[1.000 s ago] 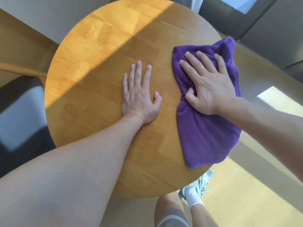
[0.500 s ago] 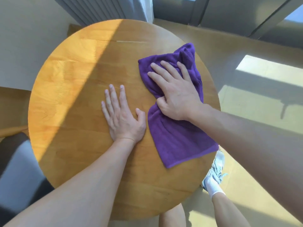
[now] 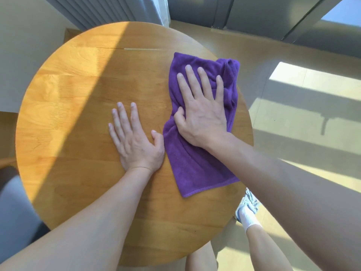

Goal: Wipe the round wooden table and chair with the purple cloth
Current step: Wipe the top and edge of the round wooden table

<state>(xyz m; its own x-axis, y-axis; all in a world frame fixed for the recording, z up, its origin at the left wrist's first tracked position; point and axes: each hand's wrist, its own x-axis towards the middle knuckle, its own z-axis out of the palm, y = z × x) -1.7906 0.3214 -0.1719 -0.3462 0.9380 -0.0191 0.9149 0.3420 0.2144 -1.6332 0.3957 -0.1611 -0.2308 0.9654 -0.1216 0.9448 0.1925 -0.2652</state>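
Pressing the purple terry cloth point(image 3: 197, 165) with flat right-hand fingers point(image 3: 201, 118), left hand point(image 3: 136, 141) spread flat, we judge the round wooden table point(image 3: 78, 106) mid-wipe, chair unstarted.

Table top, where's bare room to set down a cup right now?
The table is bare left of the left hand, in the sunlit patch, and along the far edge. The right side is crowded: the right hand presses the cloth.
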